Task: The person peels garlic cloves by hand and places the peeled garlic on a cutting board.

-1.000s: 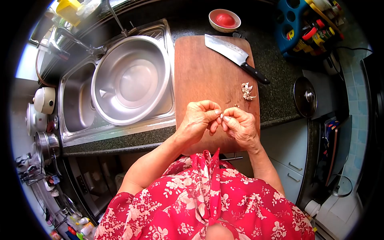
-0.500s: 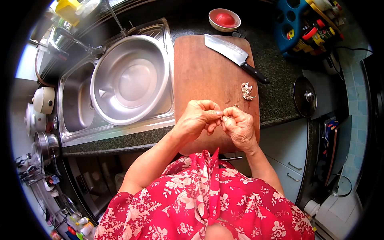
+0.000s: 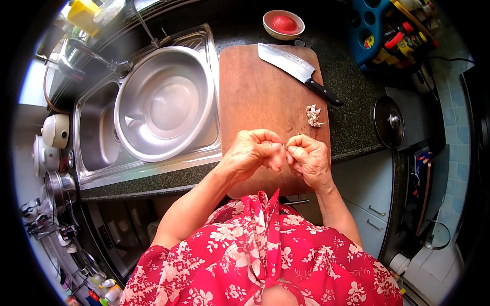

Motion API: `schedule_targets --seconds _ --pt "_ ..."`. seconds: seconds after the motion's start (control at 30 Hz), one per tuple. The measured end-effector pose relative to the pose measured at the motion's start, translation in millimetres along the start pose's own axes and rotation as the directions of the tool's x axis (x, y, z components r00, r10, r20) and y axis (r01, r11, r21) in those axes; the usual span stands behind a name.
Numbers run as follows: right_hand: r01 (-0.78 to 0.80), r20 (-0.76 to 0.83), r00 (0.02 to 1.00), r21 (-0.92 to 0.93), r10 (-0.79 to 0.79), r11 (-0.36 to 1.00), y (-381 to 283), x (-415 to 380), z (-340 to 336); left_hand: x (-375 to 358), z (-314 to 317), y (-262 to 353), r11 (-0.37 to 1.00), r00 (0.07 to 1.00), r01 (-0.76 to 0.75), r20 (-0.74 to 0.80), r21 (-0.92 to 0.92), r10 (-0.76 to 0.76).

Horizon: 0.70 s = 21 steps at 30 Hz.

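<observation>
My left hand (image 3: 256,152) and my right hand (image 3: 310,159) meet above the near part of a wooden cutting board (image 3: 255,86). Thumb and fingers of each are pinched together at the tips on a tiny pale piece, apparently a garlic clove (image 3: 285,146), mostly covered by the fingertips. The left fingers are slightly blurred. Just beyond my right hand, a small heap of garlic cloves (image 3: 314,117) lies on the board's right side. A cleaver (image 3: 293,66) with a black handle rests across the far right of the board, its handle past the edge.
Left of the board, a large steel basin (image 3: 168,102) sits over the sink (image 3: 97,127). Behind the board stands a bowl (image 3: 284,34) with something red inside. A blue rack (image 3: 365,35) with bottles and a glass lid (image 3: 389,122) are at the right.
My fingertips have drawn slightly apart, the right hand shifting a little right, and the small piece between them shows more. The cleaver and garlic heap stay in place on the board.
</observation>
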State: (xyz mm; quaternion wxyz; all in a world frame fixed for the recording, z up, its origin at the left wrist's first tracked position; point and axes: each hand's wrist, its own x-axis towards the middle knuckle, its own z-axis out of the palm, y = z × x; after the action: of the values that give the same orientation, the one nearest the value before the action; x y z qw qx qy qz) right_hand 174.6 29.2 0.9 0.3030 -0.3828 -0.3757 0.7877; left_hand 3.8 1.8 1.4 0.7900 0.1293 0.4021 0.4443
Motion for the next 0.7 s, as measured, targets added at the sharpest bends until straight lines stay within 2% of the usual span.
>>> schedule_targets --seconds 0.07,0.3,0.43,0.5,0.53,0.6,0.63,0.7 --pt "0.031 0.003 1.0 -0.277 -0.031 0.96 -1 -1 1 0 -3 -1 1.0 1.0 -0.012 -0.012 -0.004 0.012" --pt "0.084 0.086 0.995 -0.369 -0.056 0.926 3 -2 4 -2 -4 -4 0.989 0.992 -0.102 -0.062 0.104 0.109" --pt "0.135 0.079 0.991 -0.407 -0.112 0.903 6 -1 6 -5 1 -4 0.982 0.984 -0.14 -0.098 0.124 0.152" --pt "0.211 0.12 0.977 -0.534 -0.173 0.819 4 -2 7 -7 4 -4 0.981 0.98 -0.151 -0.115 0.125 0.165" --pt "0.211 0.121 0.977 -0.534 -0.173 0.819 2 -2 9 -9 6 -3 0.974 0.975 -0.174 -0.112 0.148 0.191" --pt "0.334 0.168 0.941 -0.621 -0.295 0.709 1 -3 14 -10 8 -4 0.965 0.97 -0.196 -0.109 0.172 0.217" --pt "0.333 0.167 0.941 -0.621 -0.295 0.709 2 -3 15 -11 10 -4 0.965 0.966 -0.204 -0.123 0.165 0.226" --pt "0.417 0.193 0.889 -0.714 -0.415 0.562 7 -3 17 -11 11 -5 0.964 0.963 -0.211 -0.136 0.159 0.233"
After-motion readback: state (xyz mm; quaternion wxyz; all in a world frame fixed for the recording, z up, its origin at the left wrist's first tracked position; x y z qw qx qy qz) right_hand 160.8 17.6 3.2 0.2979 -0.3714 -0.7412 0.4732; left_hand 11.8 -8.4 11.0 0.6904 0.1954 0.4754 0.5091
